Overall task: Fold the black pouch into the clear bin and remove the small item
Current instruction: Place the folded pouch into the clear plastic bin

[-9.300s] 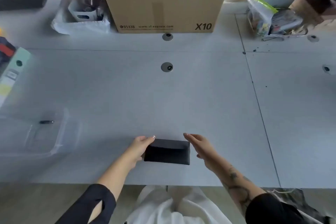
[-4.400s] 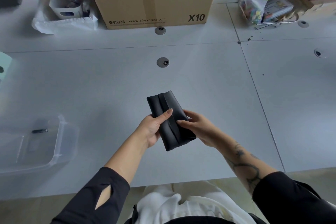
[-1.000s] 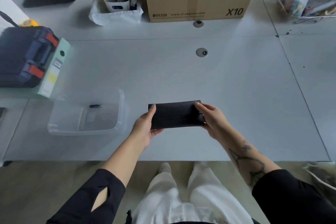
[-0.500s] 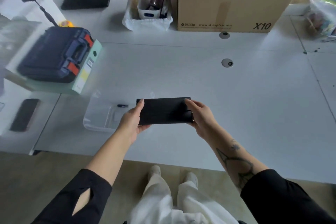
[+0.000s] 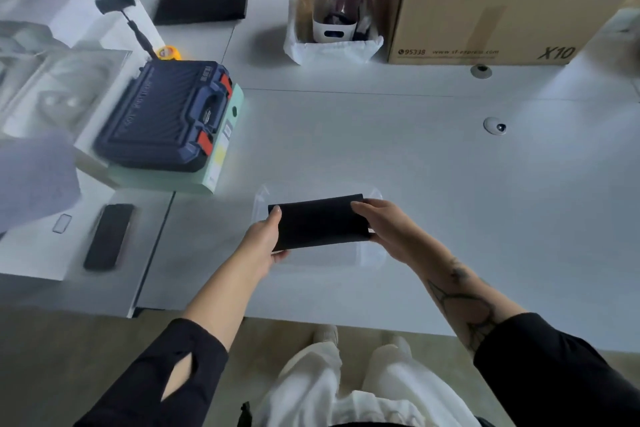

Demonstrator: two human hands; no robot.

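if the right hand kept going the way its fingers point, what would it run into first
The right hand points left across the black pouch it grips, so going on it would probably meet the left hand on the pouch's other end. Both are over the clear bin; depth is unclear.

The folded black pouch (image 5: 320,221) lies flat and level above the clear bin (image 5: 375,255).

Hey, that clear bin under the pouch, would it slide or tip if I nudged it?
The clear bin looks thin-walled, so probably light and apt to slide on the smooth table. It sits low and wide, so tipping seems unlikely. Its walls may flex under the black pouch.
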